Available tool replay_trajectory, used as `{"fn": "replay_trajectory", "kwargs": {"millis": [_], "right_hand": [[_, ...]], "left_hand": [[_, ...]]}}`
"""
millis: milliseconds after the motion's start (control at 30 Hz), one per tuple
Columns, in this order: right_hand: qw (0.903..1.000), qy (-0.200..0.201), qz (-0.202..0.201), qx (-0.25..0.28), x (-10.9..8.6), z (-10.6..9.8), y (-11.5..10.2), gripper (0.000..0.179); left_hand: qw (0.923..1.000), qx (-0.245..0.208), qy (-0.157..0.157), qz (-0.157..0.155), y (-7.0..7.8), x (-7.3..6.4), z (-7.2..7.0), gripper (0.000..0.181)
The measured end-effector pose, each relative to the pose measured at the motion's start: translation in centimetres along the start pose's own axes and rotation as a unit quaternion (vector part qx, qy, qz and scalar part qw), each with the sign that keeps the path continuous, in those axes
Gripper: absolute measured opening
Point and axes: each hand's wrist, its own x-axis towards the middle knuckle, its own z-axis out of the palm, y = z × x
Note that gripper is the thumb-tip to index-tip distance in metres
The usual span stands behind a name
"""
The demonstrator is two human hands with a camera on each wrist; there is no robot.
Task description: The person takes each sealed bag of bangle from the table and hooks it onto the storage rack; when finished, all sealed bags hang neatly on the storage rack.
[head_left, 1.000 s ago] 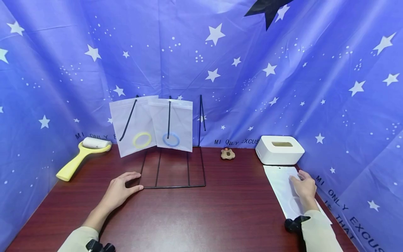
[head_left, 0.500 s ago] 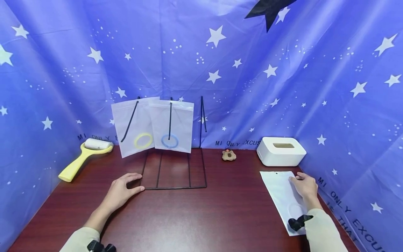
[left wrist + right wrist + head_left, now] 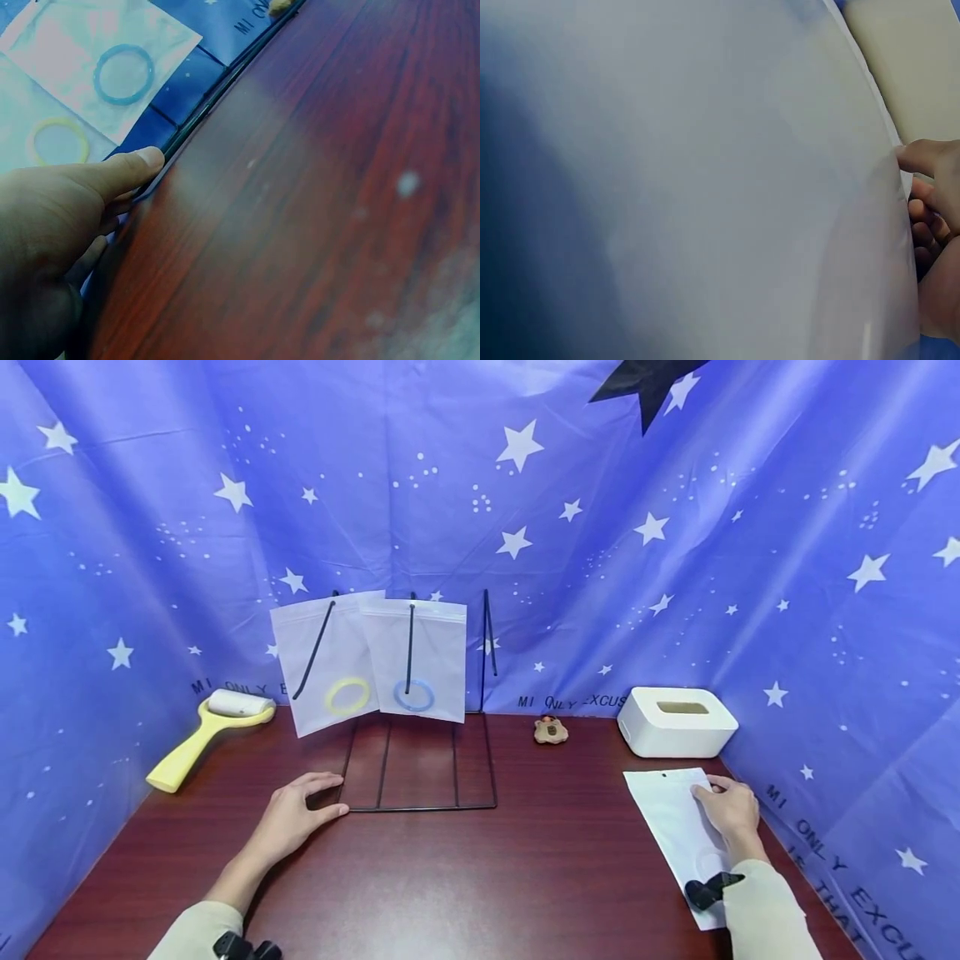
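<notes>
My left hand point(image 3: 292, 814) holds the front left corner of a black wire display rack point(image 3: 420, 808), thumb on the corner and fingers at its side bar. In the left wrist view the thumb point(image 3: 150, 156) lies against the wire. Two white zip bags hang on the rack's prongs: one bag point(image 3: 315, 652) shows a yellow ring point(image 3: 347, 696), the other bag point(image 3: 442, 643) a blue ring point(image 3: 414, 695). At the right, my right hand point(image 3: 731, 810) pinches the right edge of a third white zip bag point(image 3: 667, 814), with a punched hole at its top and a faint pale ring inside.
A white tissue box point(image 3: 675, 739) stands behind the right hand. A small brown bear-shaped item point(image 3: 551, 731) sits at the back of the table point(image 3: 480, 877). A yellow-handled lint roller point(image 3: 187, 752) lies far left. Starry blue cloth point(image 3: 570, 585) surrounds the table.
The right hand has taken hold of the third zip bag's edge and drawn it toward me, away from the tissue box. The left hand stays on the rack; the view has shifted slightly.
</notes>
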Motion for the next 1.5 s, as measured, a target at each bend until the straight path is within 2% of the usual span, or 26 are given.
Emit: {"fn": "replay_trajectory", "kwargs": {"millis": [133,267,367,633,767,900,1000,1067,1100,1233,1500], "right_hand": [[0.9984,0.003,0.034,0.044,-0.1,-0.1,0.1,0.046],[0.9858,0.004,0.105,0.131,-0.4,-0.5,0.5,0.051],[0.98,0.004,0.12,0.159,-0.5,-0.8,0.7,0.054],[0.9795,-0.01,0.109,0.169,-0.7,-0.9,0.5,0.051],[0.9779,0.004,0.09,0.189,-1.4,-0.9,-0.2,0.045],[0.9686,0.019,0.059,0.241,-2.4,-1.2,-1.8,0.026],[0.9601,0.015,0.035,0.277,-3.2,-1.6,-3.3,0.01],[0.9488,0.008,0.027,0.315,-3.7,-1.8,-4.2,0.001],[0.9422,0.001,0.025,0.334,-3.9,-2.0,-4.7,0.004],[0.9057,-0.025,0.023,0.423,-4.9,-2.4,-6.7,0.012],[0.8524,-0.065,-0.042,0.517,-6.9,-3.0,-10.8,0.016]], "left_hand": [[1.0,-0.002,0.001,-0.001,0.0,0.1,0.1,0.048],[1.0,-0.007,-0.002,0.001,0.1,0.2,0.3,0.047],[1.0,-0.005,0.0,0.0,0.0,0.2,0.4,0.047],[1.0,-0.003,0.003,-0.003,-0.1,0.1,0.2,0.047],[1.0,-0.003,0.006,0.001,0.1,0.1,0.2,0.047],[0.9999,-0.003,0.011,0.003,0.2,0.0,0.1,0.047],[0.9999,-0.003,0.011,0.002,0.2,0.0,0.1,0.046],[1.0,-0.002,0.009,0.003,0.2,0.0,0.0,0.046],[1.0,0.0,0.009,0.003,0.2,0.0,0.1,0.047],[0.9999,0.002,0.01,0.009,0.2,0.1,0.1,0.047],[1.0,-0.006,0.001,0.005,0.1,0.1,0.1,0.047]]}}
